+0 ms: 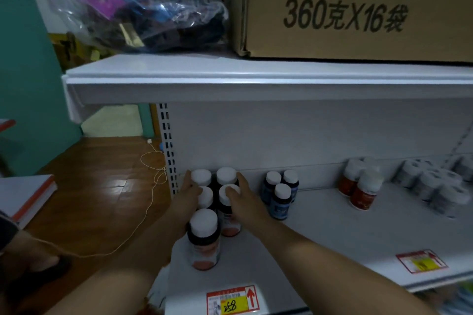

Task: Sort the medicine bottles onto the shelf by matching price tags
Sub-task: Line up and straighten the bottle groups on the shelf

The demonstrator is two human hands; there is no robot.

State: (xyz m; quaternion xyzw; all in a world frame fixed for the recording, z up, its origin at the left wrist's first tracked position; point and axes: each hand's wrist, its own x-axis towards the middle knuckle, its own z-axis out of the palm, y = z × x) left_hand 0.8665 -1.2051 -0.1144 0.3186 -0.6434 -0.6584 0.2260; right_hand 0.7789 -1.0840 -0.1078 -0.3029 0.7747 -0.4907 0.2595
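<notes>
At the left end of the white shelf (332, 227) stand five dark bottles with white caps (203, 238), their orange labels too blurred to read; my left hand (188, 193) cups the cluster's left side and my right hand (243, 199) lies over the right side, fingers loosely open on the caps, though whether either truly grips a bottle I cannot tell. Below them a price tag (231, 300) reads "258". Farther right, blue-labelled bottles (280, 194), orange-labelled bottles (361, 186) and an unreadable second tag (421, 261); above, a carton (358, 7) printed "360克X16袋".

hands (189, 193) flanking bottles (204, 235), white shelf (332, 233)
</notes>
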